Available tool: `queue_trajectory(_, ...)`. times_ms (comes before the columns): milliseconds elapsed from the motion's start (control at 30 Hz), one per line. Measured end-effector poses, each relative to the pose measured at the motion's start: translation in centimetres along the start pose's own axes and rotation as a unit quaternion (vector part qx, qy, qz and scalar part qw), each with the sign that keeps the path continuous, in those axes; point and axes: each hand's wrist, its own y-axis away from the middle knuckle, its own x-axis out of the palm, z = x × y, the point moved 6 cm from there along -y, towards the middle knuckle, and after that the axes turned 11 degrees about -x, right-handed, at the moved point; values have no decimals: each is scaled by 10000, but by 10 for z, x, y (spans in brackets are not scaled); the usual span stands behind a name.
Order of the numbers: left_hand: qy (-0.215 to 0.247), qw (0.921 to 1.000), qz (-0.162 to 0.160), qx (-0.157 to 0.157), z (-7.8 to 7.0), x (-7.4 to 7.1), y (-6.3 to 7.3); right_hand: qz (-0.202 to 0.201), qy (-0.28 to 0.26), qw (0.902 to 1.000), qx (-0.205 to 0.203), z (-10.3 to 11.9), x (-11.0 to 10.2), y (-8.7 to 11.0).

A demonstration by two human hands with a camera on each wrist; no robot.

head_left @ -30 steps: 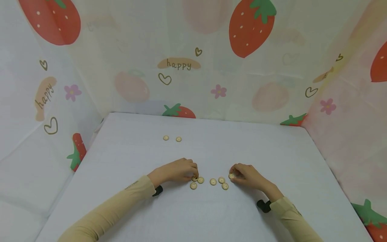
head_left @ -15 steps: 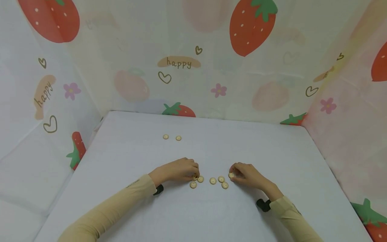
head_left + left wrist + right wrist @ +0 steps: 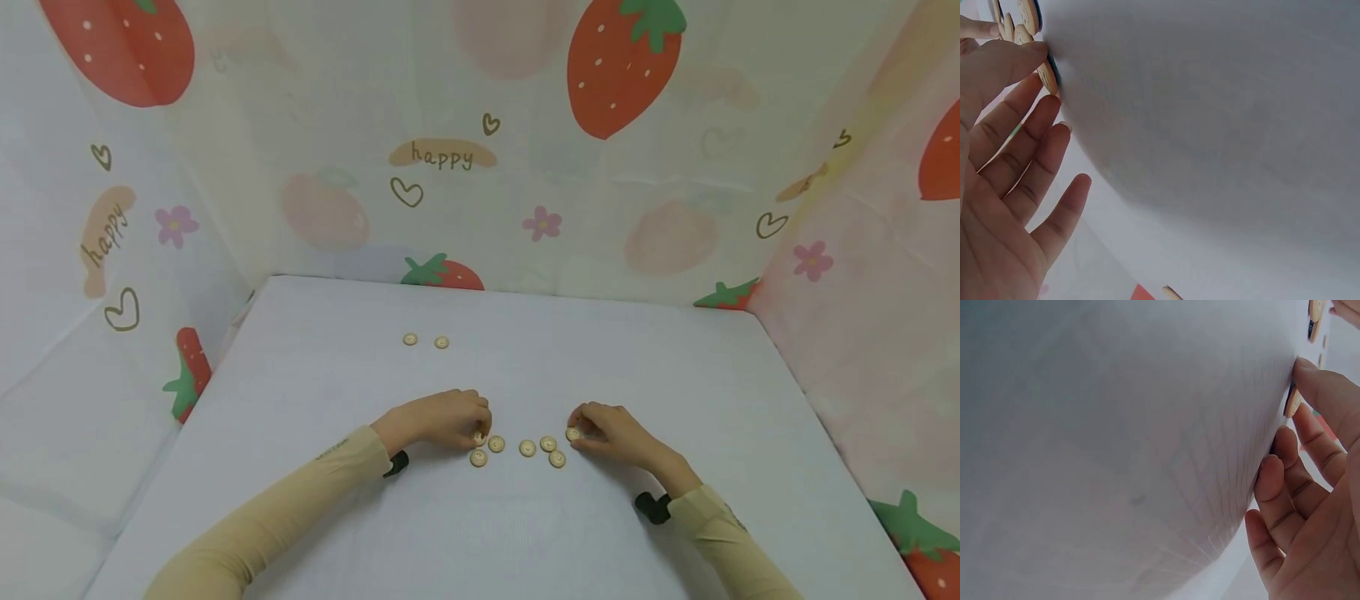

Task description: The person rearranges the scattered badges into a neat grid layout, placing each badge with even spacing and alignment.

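My left hand (image 3: 450,418) pinches a round wooden button (image 3: 1049,76) between thumb and index finger, flat at the table. The other fingers spread loosely behind it in the left wrist view. Close by lie two more buttons, one to its right (image 3: 497,444) and one just in front (image 3: 478,457). On the right, my right hand (image 3: 615,435) holds another button (image 3: 1293,402) between thumb and index fingertip, low on the cloth. Beside it, toward the middle, sit a left button (image 3: 527,448), an upper button (image 3: 548,444) and a lower button (image 3: 557,459).
Farther back on the white table (image 3: 660,367) lie two separate buttons, a left one (image 3: 410,339) and a right one (image 3: 442,342). Strawberry-printed curtains (image 3: 337,125) rise behind the table and on both sides. Black wrist cameras hang below both cuffs.
My left hand has shifted slightly left with its button, which now stands a little farther from the button on its right. The right hand and the other buttons stay as they were.
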Motion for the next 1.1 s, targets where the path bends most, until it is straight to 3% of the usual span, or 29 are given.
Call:
queue_trajectory(167,4,10000,-14,1,2,3,-2,-15,25,10000,-16,1,-1,0)
queue_trajectory(600,-273,9982,-497,-217,10,-5,-7,-28,35,10000,-29,3,-3,0)
queue_trajectory(1100,-598,9886,-1191,-697,37,-17,-21,-25,18,10000,-13,0,0,0)
